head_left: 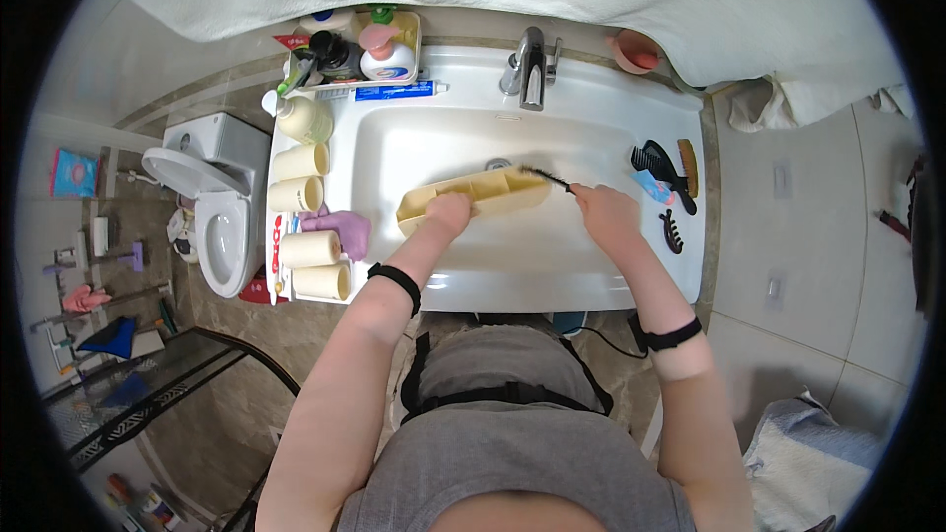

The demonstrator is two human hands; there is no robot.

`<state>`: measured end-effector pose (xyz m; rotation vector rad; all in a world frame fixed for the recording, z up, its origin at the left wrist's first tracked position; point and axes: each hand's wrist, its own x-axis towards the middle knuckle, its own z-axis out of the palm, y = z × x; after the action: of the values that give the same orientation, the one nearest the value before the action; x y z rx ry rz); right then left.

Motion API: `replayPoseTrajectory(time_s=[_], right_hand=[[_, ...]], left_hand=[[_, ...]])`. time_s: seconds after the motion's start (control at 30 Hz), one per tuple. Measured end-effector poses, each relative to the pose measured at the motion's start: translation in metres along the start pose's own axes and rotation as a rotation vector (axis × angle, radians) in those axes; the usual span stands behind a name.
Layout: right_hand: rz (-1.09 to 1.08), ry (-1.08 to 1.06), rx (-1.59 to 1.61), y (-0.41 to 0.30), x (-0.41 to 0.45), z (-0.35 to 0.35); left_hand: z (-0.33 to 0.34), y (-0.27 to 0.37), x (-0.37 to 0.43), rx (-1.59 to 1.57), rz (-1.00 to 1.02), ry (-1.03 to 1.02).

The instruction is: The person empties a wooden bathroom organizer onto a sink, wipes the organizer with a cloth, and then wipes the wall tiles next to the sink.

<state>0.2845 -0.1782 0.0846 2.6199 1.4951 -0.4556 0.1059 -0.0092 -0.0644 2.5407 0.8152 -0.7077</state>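
My left hand [449,213] grips the near side of a cream plastic divided organizer [510,199], tilted over the basin of the white sink [562,244]. In my right hand [607,213] is a small black-handled brush [547,176], its bristles at the organizer's right end. The metal drain [498,163] shows just behind the organizer. Above the basin stands the chrome faucet [532,70].
Several cream cups [295,194] and a purple cloth [346,230] lie on the left ledge. A bottle-filled caddy [417,52] and a toothpaste tube [395,91] sit at the back left. On the right ledge are a black hairbrush [669,166], a comb and a claw clip [671,231].
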Motion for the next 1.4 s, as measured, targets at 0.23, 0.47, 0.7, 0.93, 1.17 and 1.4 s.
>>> replayPoseTrajectory(time_s=[0.23,0.47,0.7,0.93,1.17,1.4], right_hand=[[0.190,0.150,0.442,0.017,-0.034,0.096],[-0.007,0.060,0.290,-0.040,-0.008,0.167],[0.009,0.071,0.230,-0.038,0.003,0.168],[0.148,0.184,0.293,-0.019,0.011,0.179],[-0.034,0.132,0.258,-0.041,-0.008,0.185],[0.333,0.245,0.488,0.025,-0.019,0.149]], left_hand=[[-0.030,-0.010,0.013,-0.373,0.041,0.032],[-0.032,-0.022,0.031,-0.608,0.060,-0.182],[-0.040,-0.017,0.029,-0.674,0.018,-0.221],[-0.030,-0.025,0.032,-0.526,-0.020,-0.143],[-0.039,-0.020,0.025,-0.510,-0.021,-0.109],[-0.041,-0.015,0.013,-0.760,-0.090,-0.044]])
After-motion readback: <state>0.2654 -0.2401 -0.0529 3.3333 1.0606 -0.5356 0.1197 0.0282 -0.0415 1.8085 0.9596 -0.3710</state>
